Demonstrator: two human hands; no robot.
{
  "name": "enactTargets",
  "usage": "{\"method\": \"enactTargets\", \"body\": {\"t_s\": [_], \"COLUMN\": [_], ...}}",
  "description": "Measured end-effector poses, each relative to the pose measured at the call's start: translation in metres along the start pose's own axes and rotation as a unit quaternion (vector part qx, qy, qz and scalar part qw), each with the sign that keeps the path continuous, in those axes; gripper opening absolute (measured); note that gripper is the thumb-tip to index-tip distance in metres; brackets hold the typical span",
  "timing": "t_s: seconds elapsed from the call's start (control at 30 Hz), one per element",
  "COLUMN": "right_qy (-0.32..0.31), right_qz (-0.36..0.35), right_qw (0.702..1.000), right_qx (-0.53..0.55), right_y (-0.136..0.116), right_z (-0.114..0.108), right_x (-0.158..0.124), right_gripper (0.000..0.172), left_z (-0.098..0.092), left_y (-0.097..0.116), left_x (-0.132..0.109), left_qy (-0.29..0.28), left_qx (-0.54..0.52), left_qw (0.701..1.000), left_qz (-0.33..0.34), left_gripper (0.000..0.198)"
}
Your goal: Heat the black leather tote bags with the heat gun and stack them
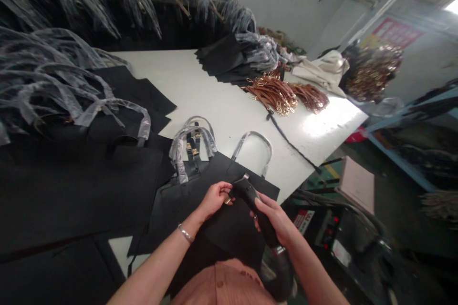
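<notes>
The black tool [250,194] is at the near edge of the desk [214,100], above a black bag [179,205]. The right hand [274,217] has its grip closed around the tool's handle. The left hand [214,198] pinches a small metal piece [227,200] just beside the tool's tip. The bag's wrapped handles [191,140] lie farther away. Brown straps [275,93] lie far to the right.

No legible text; red wall sign [395,32] and machine label [303,220] too blurred.
</notes>
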State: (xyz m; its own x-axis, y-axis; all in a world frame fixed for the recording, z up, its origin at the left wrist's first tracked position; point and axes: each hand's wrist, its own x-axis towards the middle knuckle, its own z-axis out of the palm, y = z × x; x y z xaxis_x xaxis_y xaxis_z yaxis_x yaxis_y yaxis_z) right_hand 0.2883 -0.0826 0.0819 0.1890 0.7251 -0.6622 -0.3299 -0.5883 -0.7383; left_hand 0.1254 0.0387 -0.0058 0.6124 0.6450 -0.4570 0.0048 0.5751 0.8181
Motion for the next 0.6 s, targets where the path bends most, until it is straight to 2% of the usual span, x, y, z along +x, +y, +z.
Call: {"method": "enactTargets", "body": {"t_s": [0.1, 0.23, 0.3, 0.43, 0.5, 0.6], "right_qy": [0.042, 0.054, 0.066, 0.074, 0.069, 0.062], "right_qz": [-0.027, -0.041, -0.039, -0.029, -0.021, -0.004], "right_qw": [0.999, 0.997, 0.997, 0.996, 0.997, 0.997], "right_qx": [0.002, -0.022, -0.027, -0.033, -0.039, -0.050], "right_y": [0.005, 0.006, 0.006, 0.010, 0.012, 0.015], "right_z": [0.000, -0.007, -0.013, -0.021, -0.023, -0.021], "right_x": [0.003, -0.008, -0.017, -0.034, -0.041, -0.052], "right_gripper": [0.082, 0.088, 0.089, 0.089, 0.088, 0.089], "left_z": [0.006, 0.013, 0.017, 0.027, 0.032, 0.038], "left_y": [-0.007, -0.018, -0.022, -0.030, -0.035, -0.042], "left_x": [-0.008, -0.015, -0.018, -0.023, -0.024, -0.027], "left_qy": [0.017, 0.004, 0.015, 0.035, 0.055, 0.112], "left_qx": [-0.114, -0.246, -0.275, -0.296, -0.278, -0.210], "left_qw": [0.990, 0.940, 0.921, 0.920, 0.936, 0.966], "left_qz": [-0.079, -0.237, -0.274, -0.255, -0.207, -0.100], "left_gripper": [0.020, 0.029, 0.025, 0.012, 0.023, 0.043]}}
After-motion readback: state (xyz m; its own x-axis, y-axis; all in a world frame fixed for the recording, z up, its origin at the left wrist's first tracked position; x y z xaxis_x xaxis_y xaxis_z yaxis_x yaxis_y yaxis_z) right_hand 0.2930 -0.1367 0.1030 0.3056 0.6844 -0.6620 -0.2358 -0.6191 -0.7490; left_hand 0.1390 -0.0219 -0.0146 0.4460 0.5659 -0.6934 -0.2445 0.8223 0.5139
